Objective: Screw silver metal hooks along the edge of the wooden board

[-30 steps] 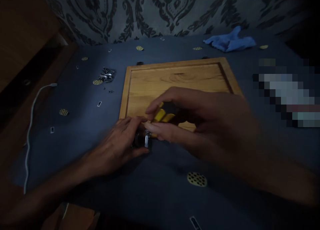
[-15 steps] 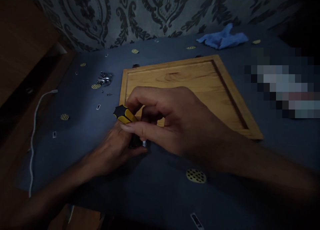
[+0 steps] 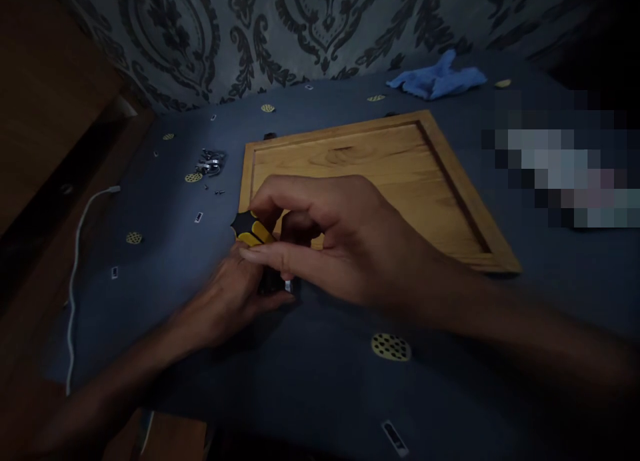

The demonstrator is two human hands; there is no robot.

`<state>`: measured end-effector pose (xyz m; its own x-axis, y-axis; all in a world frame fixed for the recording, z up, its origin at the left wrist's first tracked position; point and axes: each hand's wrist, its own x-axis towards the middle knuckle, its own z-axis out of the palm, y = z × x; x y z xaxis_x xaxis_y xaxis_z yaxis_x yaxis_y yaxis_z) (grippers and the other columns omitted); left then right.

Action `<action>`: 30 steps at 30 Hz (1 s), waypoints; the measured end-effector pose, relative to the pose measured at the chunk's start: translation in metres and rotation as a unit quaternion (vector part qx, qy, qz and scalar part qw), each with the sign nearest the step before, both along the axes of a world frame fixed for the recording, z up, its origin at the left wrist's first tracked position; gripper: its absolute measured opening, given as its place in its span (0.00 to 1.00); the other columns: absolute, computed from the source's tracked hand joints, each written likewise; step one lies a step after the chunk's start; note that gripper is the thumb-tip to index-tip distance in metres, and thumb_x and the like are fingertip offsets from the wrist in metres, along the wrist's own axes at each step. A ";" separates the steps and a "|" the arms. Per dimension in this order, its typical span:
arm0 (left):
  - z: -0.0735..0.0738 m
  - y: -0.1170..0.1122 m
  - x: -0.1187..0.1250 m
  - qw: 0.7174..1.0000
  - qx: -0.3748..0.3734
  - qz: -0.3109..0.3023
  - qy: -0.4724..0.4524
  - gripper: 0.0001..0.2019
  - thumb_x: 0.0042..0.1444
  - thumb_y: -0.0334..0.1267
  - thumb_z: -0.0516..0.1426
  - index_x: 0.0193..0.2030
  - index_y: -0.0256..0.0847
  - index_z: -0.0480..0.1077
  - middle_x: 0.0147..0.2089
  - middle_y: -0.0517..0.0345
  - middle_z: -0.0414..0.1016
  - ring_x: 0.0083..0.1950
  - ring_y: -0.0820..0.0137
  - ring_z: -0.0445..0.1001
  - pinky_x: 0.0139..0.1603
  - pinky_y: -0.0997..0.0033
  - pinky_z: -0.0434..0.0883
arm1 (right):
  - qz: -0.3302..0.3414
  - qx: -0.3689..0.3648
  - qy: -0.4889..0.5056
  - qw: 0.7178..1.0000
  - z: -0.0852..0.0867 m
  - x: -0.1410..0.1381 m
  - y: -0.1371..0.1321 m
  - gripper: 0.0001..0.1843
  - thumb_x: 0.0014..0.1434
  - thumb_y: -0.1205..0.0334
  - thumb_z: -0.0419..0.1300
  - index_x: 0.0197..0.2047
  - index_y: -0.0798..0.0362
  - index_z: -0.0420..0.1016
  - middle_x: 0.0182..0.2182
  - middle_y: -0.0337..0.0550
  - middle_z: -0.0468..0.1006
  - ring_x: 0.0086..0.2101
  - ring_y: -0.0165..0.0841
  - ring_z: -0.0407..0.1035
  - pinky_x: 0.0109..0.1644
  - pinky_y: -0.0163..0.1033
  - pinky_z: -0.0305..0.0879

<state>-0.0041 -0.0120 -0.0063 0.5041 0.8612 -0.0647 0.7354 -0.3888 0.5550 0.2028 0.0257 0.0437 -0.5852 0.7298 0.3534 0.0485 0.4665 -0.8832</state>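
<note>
White cable (image 3: pixel 74 281): lying down the left side, well apart from the work.
Metal pile (image 3: pixel 210 162): shiny and heaped on the blue tablecloth (image 3: pixel 325 381), left of the board. Not used so far, by the look of it.
Tiny screws (image 3: pixel 219 193): loose near the pile — spare or needed, cannot tell.
Left hand (image 3: pixel 235 294): at the near left corner of the board, with a thumb under the dark piece. Too covered to tell how tight.
Yellow-and-black handle (image 3: pixel 253 229): tilted, just above the left hand. Likely part of a screwdriver, with no tip to see.
Dark piece (image 3: pixel 271 283): near the left thumb, beside a shiny metal bit (image 3: pixel 289 286). Seems only part done — cannot see whether fixed on tight.
Right hand (image 3: pixel 340 241): pinching the handle between thumb and finger. Probably in the middle of turning.
Wooden board (image 3: pixel 423 184): lying flat, with two dark bits (image 3: pixel 270 136) by the far edge. Maybe done there, but too dim to be sure.
Blue rag (image 3: pixel 435 79): crumpled behind the board, not in use.
</note>
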 end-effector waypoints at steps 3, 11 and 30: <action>0.002 0.000 0.002 1.000 0.001 -0.005 -0.006 0.09 0.66 0.43 0.61 0.49 0.43 0.71 0.50 0.50 0.79 0.54 0.51 0.79 0.54 0.46 0.78 | -0.040 -0.001 0.002 0.999 -0.004 -0.003 -0.001 0.14 0.63 0.62 0.68 0.35 0.49 0.64 0.31 0.31 0.72 0.32 0.26 0.69 0.34 0.32 0.63; 0.004 0.001 0.006 1.000 -0.004 0.025 -0.010 0.20 0.60 0.40 0.65 0.56 0.44 0.65 0.53 0.49 0.80 0.56 0.50 0.78 0.54 0.46 0.78 | -0.150 -0.012 0.026 0.988 0.003 -0.001 -0.006 0.15 0.63 0.56 0.70 0.36 0.48 0.66 0.35 0.36 0.76 0.36 0.31 0.75 0.37 0.36 0.73; 0.008 0.002 0.009 0.998 -0.028 0.040 -0.031 0.20 0.57 0.39 0.67 0.52 0.48 0.64 0.46 0.54 0.78 0.54 0.49 0.78 0.54 0.45 0.77 | -0.119 -0.014 0.056 0.991 -0.013 -0.004 -0.001 0.15 0.63 0.61 0.68 0.34 0.49 0.62 0.31 0.33 0.69 0.29 0.25 0.68 0.29 0.31 0.66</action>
